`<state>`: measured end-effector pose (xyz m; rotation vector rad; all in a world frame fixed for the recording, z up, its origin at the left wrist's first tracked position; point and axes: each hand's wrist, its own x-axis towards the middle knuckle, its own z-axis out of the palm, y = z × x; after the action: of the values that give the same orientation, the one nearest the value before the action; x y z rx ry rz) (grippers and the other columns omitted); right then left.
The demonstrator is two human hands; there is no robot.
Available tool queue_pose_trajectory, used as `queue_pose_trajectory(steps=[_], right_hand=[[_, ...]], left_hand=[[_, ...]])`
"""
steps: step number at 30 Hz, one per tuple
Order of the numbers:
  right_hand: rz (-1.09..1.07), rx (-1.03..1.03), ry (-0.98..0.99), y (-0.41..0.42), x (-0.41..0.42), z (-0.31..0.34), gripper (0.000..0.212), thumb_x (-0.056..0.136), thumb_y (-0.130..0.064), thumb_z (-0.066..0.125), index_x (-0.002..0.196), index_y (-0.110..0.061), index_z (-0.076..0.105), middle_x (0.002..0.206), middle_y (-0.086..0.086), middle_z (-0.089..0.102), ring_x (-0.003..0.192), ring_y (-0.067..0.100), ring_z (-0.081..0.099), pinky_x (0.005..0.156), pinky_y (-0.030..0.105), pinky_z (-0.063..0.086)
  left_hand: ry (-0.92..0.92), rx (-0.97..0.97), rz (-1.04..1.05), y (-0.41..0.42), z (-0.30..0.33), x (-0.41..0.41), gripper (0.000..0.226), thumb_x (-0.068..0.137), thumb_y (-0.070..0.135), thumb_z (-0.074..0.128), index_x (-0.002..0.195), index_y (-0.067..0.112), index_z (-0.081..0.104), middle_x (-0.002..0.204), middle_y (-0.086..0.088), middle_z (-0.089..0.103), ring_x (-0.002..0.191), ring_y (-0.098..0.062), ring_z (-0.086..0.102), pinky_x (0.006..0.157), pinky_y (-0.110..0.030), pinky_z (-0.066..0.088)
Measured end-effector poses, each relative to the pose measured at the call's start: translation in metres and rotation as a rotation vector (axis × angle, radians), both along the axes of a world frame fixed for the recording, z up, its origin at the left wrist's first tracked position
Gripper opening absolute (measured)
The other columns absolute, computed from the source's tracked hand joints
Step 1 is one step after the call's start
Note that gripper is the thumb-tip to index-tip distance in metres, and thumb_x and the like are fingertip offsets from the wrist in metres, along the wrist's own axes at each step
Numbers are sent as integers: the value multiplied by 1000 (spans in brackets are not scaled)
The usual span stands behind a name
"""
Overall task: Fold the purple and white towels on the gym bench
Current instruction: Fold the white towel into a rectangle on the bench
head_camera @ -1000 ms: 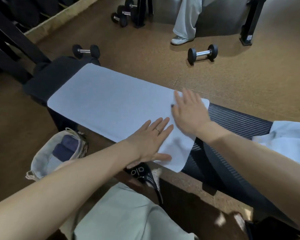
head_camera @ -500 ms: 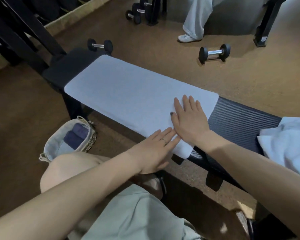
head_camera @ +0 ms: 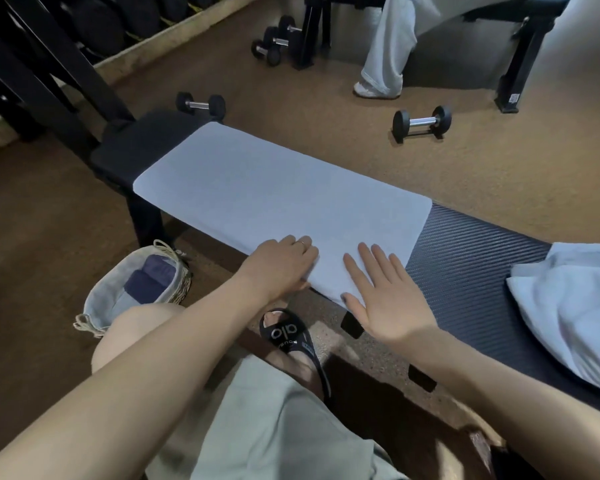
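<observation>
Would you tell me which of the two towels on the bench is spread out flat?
The pale purple towel, under the left hand and right hand; it lies smooth along the bench, while the white towel is crumpled at the right end.

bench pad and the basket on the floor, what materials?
Bench pad: looks like dark vinyl or synthetic leather, matte, with fine ribbed weave lines across it. Basket: seems woven natural fibre on the outside, with a pale fabric liner folded over its rim.

Both forearms are bare, no sleeves showing. The left hand [head_camera: 284,263] wears a thin ring [head_camera: 302,242] on one finger. The right hand [head_camera: 390,299] has a dark-painted thumbnail, possibly navy. Pale grey-green shorts [head_camera: 274,427] cover the lap. A black slide sandal [head_camera: 291,336] carries white "alo" lettering.
</observation>
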<state>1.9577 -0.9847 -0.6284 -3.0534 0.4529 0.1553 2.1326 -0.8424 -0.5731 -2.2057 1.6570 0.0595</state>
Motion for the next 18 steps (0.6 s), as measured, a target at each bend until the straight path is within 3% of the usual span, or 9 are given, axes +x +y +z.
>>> queue_pose_trajectory(steps=[2, 4, 6, 8, 11, 15, 18], right_hand=[[23, -33, 29, 0, -10, -2, 72, 101, -54, 23, 156, -8, 35, 160, 24, 30, 148, 42, 30, 119, 54, 24], [78, -74, 50, -2, -14, -1, 73, 97, -51, 31, 153, -5, 39, 157, 28, 34, 143, 45, 37, 120, 54, 24], [109, -42, 43, -2, -12, 15, 74, 97, -55, 28, 158, -12, 30, 162, 22, 26, 149, 39, 29, 123, 52, 15], [41, 49, -44, -10, 2, 37, 70, 99, -59, 24, 158, -21, 26, 161, 12, 33, 149, 28, 30, 125, 48, 11], [46, 107, -161, -25, 22, 52, 67, 99, -50, 22, 160, -21, 23, 163, 10, 30, 150, 24, 25, 125, 42, 11], [208, 181, 9, -35, 0, 33, 75, 92, -46, 6, 162, -19, 15, 169, 2, 10, 156, 18, 4, 127, 40, 5], [106, 212, -86, -56, 1, 34, 70, 97, -43, 13, 157, -15, 32, 165, 6, 27, 153, 20, 21, 124, 32, 10]], left_hand=[[2, 9, 30, -3, -2, -1, 47, 100, 36, 56, 137, 11, 41, 137, -6, 45, 119, -26, 50, 65, -36, 39], [-24, 23, 28, -8, -1, -2, 47, 99, 32, 59, 136, 10, 42, 136, -7, 47, 115, -27, 54, 64, -36, 37], [-12, 26, -13, -15, 2, -6, 53, 93, 40, 66, 131, 11, 44, 126, -7, 53, 106, -27, 61, 64, -37, 39], [90, 42, -106, -26, 4, -12, 63, 88, 57, 68, 127, 13, 45, 116, -4, 55, 96, -26, 63, 65, -38, 46], [192, 80, -122, -42, 8, -21, 60, 92, 67, 55, 120, 14, 48, 112, -3, 60, 90, -26, 65, 63, -37, 47], [46, 133, -190, -47, 4, -28, 66, 99, 65, 43, 133, 8, 45, 119, -7, 58, 92, -30, 65, 59, -36, 34], [-28, 140, -275, -48, 0, -35, 53, 100, 54, 52, 125, 7, 46, 114, -8, 57, 90, -29, 66, 60, -38, 35]])
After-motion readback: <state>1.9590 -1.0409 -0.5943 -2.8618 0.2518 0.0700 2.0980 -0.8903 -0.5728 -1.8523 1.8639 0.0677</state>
